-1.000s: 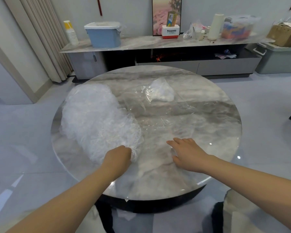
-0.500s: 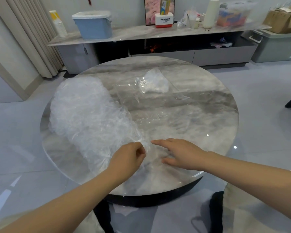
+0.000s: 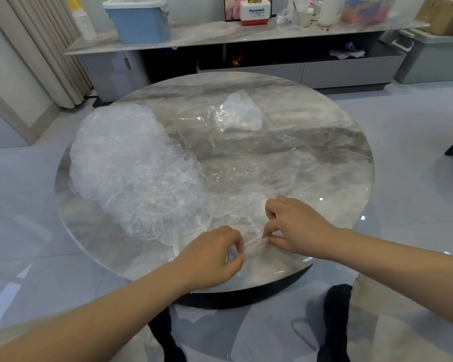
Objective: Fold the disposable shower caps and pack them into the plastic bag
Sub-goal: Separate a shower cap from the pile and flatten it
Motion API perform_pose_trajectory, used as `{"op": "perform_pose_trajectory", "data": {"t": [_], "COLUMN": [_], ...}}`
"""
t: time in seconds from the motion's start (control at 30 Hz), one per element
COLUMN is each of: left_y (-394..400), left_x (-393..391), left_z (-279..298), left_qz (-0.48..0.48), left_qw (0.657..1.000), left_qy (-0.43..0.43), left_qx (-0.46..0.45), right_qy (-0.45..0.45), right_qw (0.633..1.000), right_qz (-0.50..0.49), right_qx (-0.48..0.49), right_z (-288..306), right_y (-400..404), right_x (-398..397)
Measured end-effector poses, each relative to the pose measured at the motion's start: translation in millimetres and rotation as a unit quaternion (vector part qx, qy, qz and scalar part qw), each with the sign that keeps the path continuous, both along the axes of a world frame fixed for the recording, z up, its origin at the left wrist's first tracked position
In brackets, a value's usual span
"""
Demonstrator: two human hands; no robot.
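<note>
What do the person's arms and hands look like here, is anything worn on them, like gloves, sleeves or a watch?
Both hands are bare: no gloves on the left hand or the right hand, and no ring, watch or wristband shows on either. The forearms are uncovered as far as the frame shows, with no sleeve edge in view. No markings are visible on them.

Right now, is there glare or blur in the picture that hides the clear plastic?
Head view: ceiling lights glare on the glossy table; the shower cap between left hand and right hand nearly vanishes; wide-angle bending at edges; the back shelf slightly soft.
</note>
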State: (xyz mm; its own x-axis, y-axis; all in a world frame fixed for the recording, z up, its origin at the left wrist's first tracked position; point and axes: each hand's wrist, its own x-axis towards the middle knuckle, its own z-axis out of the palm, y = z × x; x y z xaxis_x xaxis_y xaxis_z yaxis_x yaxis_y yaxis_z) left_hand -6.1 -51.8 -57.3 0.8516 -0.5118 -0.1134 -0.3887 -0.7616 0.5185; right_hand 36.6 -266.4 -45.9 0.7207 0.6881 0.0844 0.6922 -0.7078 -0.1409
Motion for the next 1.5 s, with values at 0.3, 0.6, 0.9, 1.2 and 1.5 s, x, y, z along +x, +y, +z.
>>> {"op": "perform_pose_trajectory", "data": {"t": [0.3, 0.6, 0.9, 1.2, 1.5], "left_y": [1.0, 12.4, 19.7, 19.0, 18.2], "left_x": [-10.7, 6.2, 22.0, 31.8, 33.1], "left_z": [-7.6, 2.9, -6.6, -23.6, -24.6], "left_qz": [-0.028, 0.125, 0.215, 0.182, 0.061], "left_qw": [0.989, 0.981, 0.966, 0.982, 0.943], "left_qy": [-0.070, 0.143, 0.126, 0.012, -0.097], "left_qx": [0.126, -0.049, -0.072, 0.057, 0.312], "right_qy": [0.149, 0.285, 0.315, 0.289, 0.215], "right_qw": [0.988, 0.956, 0.920, 0.907, 0.928], "right_qz": [-0.025, -0.042, -0.229, -0.307, -0.292], "right_qx": [-0.039, -0.050, 0.053, 0.013, -0.084], "right_z": [3.2, 22.3, -2.6, -14.6, -16.3], "right_y": [-2.3, -1.3, -2.9, -0.8, -2.9], "right_x": [-17.0, -16.4, 4.1, 5.5, 5.4]}}
